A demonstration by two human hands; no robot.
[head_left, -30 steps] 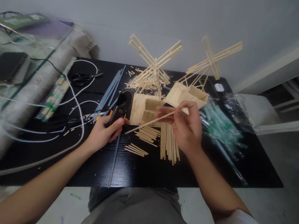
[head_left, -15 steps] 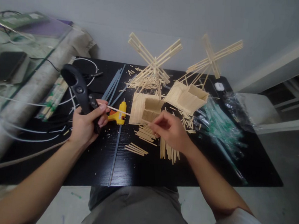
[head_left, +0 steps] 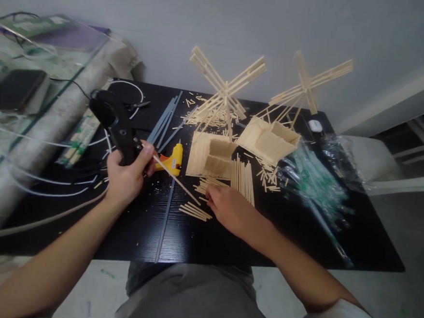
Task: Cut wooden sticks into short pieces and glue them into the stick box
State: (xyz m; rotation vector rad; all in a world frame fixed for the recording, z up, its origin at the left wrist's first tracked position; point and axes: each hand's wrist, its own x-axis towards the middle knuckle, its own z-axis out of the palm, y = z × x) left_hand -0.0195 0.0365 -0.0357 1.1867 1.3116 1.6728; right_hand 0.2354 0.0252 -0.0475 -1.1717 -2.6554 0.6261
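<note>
My left hand point(head_left: 129, 177) is closed around a black hand tool point(head_left: 117, 130) with a looped end and a round pivot; its exact kind is not clear. Between the thumb and fingers of that hand is a thin wooden stick point(head_left: 176, 180), slanting down to the right. My right hand point(head_left: 226, 206) rests low over the short wooden sticks point(head_left: 195, 211), fingers pinched together; whatever they hold is hidden. Beside it lie a row of longer sticks point(head_left: 243, 180) and a stick-built windmill model point(head_left: 201, 154) with crossed blades.
A yellow glue gun point(head_left: 175, 160) lies right of my left hand, near grey glue sticks point(head_left: 163, 121). A second windmill model point(head_left: 267, 138) stands to the right. Plastic wrapping point(head_left: 314, 180) covers the black table's point(head_left: 286, 241) right side; white cables point(head_left: 60, 196) loop at left.
My right hand has moved down onto the sticks. The stick in my left hand has swung from nearly level to slanting downward. The view has shifted slightly.
</note>
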